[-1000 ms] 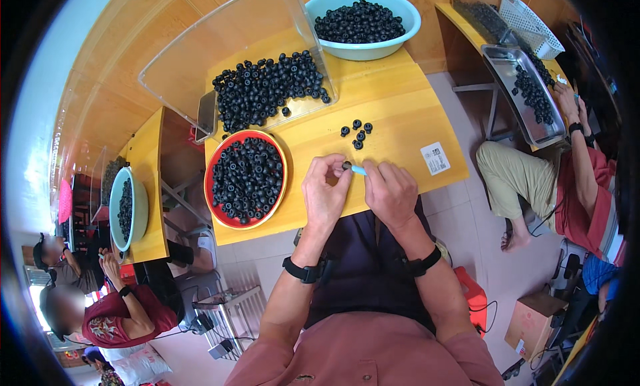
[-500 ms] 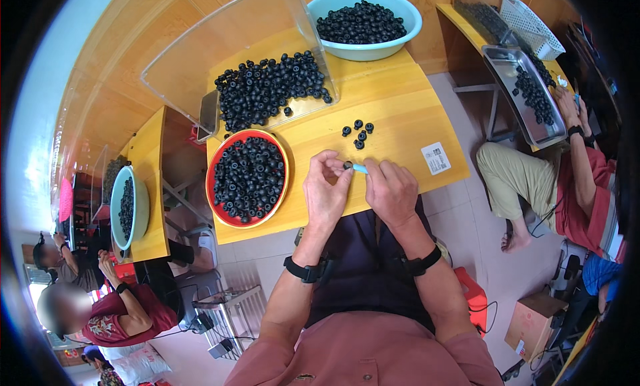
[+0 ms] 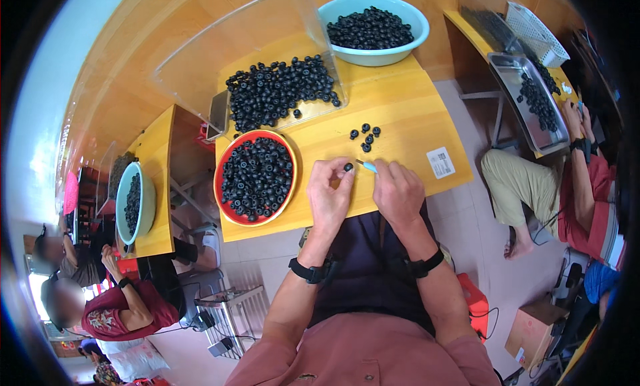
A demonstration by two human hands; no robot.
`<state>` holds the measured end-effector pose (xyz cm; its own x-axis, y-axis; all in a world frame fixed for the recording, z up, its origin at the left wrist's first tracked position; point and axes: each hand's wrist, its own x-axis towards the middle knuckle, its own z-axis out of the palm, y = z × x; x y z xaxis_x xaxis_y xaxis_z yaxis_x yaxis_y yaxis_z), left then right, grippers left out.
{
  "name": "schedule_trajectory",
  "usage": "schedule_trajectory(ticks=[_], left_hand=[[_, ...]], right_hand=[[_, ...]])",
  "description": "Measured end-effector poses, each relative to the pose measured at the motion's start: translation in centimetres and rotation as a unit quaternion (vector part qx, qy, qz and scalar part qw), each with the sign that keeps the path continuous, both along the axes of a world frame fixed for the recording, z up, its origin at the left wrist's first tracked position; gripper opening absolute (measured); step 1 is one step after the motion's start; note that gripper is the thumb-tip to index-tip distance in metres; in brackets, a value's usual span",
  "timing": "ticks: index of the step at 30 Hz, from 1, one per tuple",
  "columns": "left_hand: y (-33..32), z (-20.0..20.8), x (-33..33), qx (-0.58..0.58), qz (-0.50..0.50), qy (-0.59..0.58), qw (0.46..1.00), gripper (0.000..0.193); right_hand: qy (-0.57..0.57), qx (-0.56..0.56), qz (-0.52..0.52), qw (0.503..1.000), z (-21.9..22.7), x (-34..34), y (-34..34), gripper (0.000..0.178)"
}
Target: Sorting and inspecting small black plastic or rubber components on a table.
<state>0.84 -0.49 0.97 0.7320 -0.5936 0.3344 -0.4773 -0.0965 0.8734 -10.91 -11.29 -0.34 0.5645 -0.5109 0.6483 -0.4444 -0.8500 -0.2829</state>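
My left hand [image 3: 329, 194] pinches a small round black part [image 3: 348, 167] between thumb and fingertips, above the near side of the yellow wooden table [image 3: 413, 113]. Facing it, my right hand [image 3: 400, 196] is closed around a tool with a light blue handle [image 3: 369, 167] and a short, thin dark tip. The tip points at the black part, with a small gap between them. Just beyond my hands, several loose black parts [image 3: 367, 147] lie grouped on the wood. To the left stands a red basin with a yellow rim [image 3: 294, 174], filled with similar parts.
A clear plastic bin [image 3: 267, 33] with an open side holds a heap of black parts. Behind it to the right is a light blue basin [image 3: 380, 58] of them. A white label [image 3: 440, 163] sticks near the table's right edge. Other people work at tables on both sides.
The tool tip has come away from the black part, leaving a gap; my right hand has shifted slightly right. The whole view has moved a little.
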Motion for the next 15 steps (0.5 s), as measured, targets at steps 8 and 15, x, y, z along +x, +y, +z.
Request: schedule_trajectory(ticks=[8,15], left_hand=[[5.4,2.8,3.4,0.006,0.096,-0.172,0.980,0.023],[3.9,6.3,5.9,0.106,0.045,-0.270,0.956,0.032]], right_hand=[[0.004,-0.010,-0.016,1.000,-0.1,-1.0,0.0,0.015],[-0.023,-0.021,-0.016,0.999,-0.3,-0.4,0.2,0.014]])
